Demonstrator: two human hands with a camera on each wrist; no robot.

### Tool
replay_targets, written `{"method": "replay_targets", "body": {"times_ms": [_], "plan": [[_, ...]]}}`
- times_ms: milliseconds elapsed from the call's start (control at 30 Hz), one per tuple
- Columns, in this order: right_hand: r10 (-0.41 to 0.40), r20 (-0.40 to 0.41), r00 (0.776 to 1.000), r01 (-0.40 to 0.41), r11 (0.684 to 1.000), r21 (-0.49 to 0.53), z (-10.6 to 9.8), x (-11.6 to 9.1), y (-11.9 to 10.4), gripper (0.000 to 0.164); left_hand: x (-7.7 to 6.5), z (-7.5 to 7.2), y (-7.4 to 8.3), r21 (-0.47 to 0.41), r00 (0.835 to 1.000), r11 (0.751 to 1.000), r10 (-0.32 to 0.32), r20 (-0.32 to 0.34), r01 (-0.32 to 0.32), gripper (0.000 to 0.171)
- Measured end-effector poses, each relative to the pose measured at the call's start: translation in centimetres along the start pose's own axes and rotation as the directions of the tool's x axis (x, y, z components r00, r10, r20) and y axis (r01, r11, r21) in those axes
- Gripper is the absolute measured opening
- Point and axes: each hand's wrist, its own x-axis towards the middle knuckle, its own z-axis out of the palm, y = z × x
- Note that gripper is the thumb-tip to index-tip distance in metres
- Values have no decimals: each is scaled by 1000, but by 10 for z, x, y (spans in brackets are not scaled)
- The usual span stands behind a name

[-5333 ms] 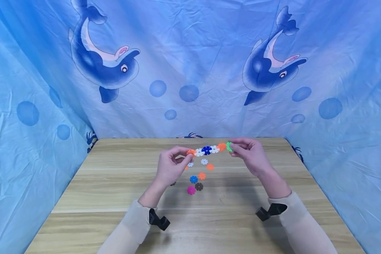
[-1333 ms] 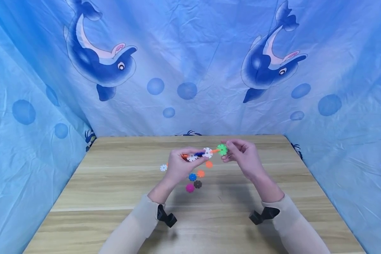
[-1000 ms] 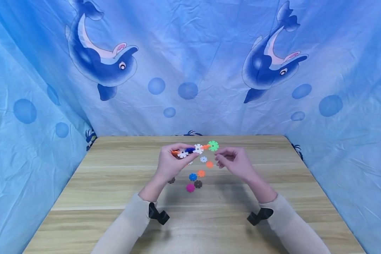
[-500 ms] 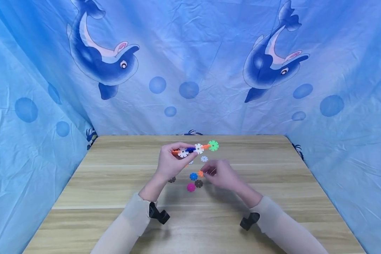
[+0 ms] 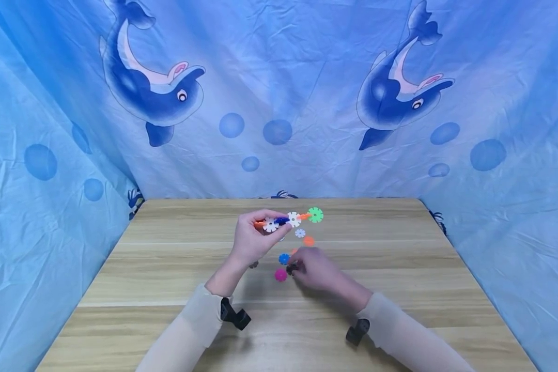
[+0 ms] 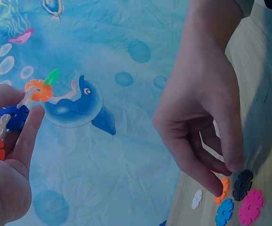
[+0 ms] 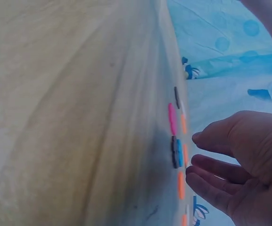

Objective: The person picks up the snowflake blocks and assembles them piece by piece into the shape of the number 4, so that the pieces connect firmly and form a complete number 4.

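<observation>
My left hand (image 5: 253, 237) holds up a chain of notched plastic snowflake discs, pinching it between thumb and fingers. A green disc (image 5: 315, 215) forms its right end, joined through orange to a white disc (image 5: 293, 219), with dark blue, white and orange further in, partly hidden by the hand. Low over the table my right hand (image 5: 317, 269) reaches at a dark brown disc (image 6: 243, 185), fingertips just above it. In the right wrist view a gap shows between thumb and fingers, with nothing held. A pink disc (image 5: 281, 275) and a blue disc (image 5: 284, 259) lie close by.
Behind the right hand on the wooden table (image 5: 167, 289) lie an orange disc (image 5: 309, 241) and a white disc (image 5: 299, 233). Another brown disc (image 5: 253, 264) shows beside the left wrist. A blue dolphin-print cloth (image 5: 307, 103) stands around the table's back and sides.
My right hand has let go of the chain's green end and come down left and nearer to the loose discs. The left hand has kept the chain, now turned edgewise in parts.
</observation>
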Motion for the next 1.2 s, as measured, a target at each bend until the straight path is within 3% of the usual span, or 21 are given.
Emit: {"method": "replay_targets", "body": {"times_ms": [567, 933, 1200], "plan": [[5, 56, 998, -1, 997, -75, 9, 2, 1, 20, 0, 1, 1, -25, 1000, 999, -27, -3, 27, 15], [55, 46, 997, -55, 998, 0, 10, 0, 8, 17, 1, 0, 2, -122, 999, 992, -31, 36, 35, 15], [72, 48, 996, -73, 997, 25, 9, -3, 9, 16, -1, 1, 1, -128, 999, 992, -16, 38, 21, 15]]}}
